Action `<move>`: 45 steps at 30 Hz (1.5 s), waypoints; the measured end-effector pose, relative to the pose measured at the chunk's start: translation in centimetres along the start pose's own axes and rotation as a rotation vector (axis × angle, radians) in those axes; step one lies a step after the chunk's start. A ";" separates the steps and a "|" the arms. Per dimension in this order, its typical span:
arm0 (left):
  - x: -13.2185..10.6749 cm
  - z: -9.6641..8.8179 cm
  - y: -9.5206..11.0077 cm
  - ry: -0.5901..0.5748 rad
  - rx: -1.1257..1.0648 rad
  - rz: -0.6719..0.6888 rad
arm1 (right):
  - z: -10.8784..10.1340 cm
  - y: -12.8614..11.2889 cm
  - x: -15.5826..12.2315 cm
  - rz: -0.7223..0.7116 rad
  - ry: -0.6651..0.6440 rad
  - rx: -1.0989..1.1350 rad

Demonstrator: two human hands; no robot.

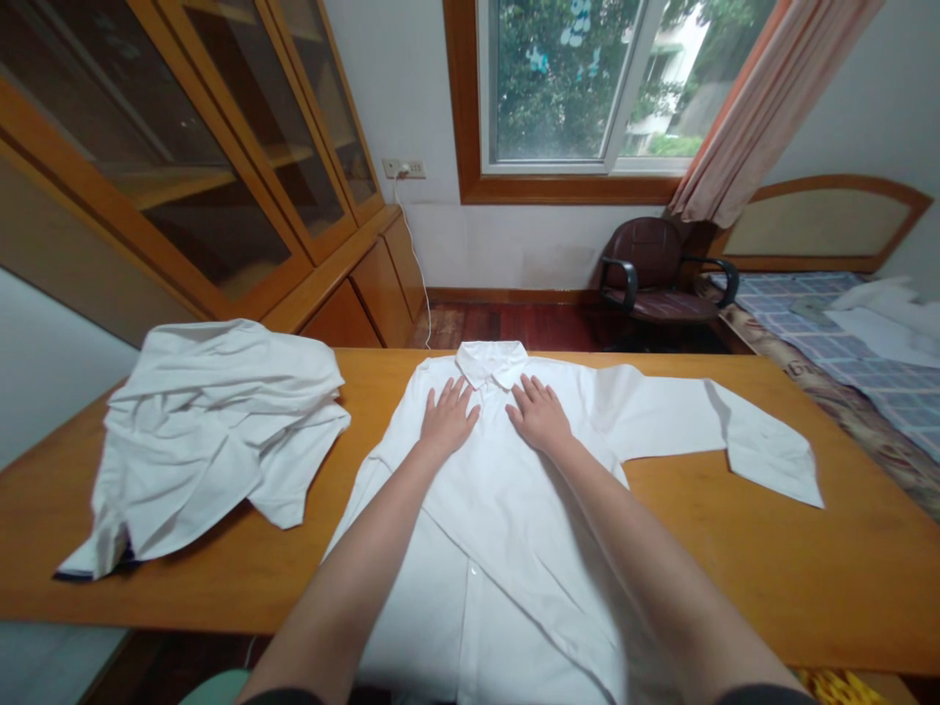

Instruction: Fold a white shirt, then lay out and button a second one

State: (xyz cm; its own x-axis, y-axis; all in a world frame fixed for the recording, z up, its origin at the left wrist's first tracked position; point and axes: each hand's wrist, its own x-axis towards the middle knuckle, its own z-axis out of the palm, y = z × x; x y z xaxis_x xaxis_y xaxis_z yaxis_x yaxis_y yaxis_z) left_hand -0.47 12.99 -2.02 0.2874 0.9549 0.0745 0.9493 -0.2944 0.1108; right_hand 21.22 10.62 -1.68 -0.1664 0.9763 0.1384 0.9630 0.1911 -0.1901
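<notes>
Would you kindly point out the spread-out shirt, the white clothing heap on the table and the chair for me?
Shirt (pixel 505 475): head view, middle of its front.
Clothing heap (pixel 220 431): head view, its crumpled middle.
Chair (pixel 647 253): head view, its backrest.

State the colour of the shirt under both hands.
The shirt is white, shown in the head view.
</notes>
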 end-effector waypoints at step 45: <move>5.5 0.3 -0.1 -0.059 0.006 0.094 | 0.0 6.7 2.4 0.037 -0.030 -0.057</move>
State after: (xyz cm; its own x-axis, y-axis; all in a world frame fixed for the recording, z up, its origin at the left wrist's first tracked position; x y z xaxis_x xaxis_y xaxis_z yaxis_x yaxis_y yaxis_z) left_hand 1.02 18.34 -1.89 0.3824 0.9236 0.0254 0.9183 -0.3830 0.1004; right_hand 27.22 14.28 -2.61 -0.1364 0.9852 0.1034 0.9788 0.1501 -0.1391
